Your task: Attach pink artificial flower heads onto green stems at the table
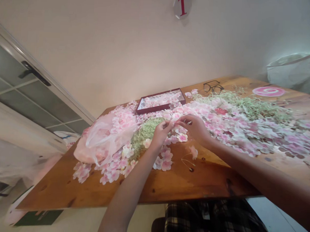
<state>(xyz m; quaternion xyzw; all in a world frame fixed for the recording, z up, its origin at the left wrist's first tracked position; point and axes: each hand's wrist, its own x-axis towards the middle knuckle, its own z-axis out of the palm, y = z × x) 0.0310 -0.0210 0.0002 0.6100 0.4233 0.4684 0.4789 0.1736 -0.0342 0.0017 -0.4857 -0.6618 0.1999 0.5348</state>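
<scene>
My left hand (161,131) and my right hand (194,128) meet over the middle of the wooden table, fingertips pinched almost together. Whatever is between them is too small to make out; it looks pale against the pink blossoms behind. A ring shows on my right hand. Pink and white artificial flowers (166,158) lie loose below the hands. By my right wrist is a single flower (193,152) with thin stamens (188,162). Green stringy filler (145,132) is heaped left of my left hand.
Behind the hands stands a dark red tray (157,107) with blossoms in it. A clear plastic bag (102,141) of petals lies left. A large spread of flowers (236,128) and more green filler (258,106) cover the right. Glasses (213,87) and a pink oval disc (268,91) lie behind.
</scene>
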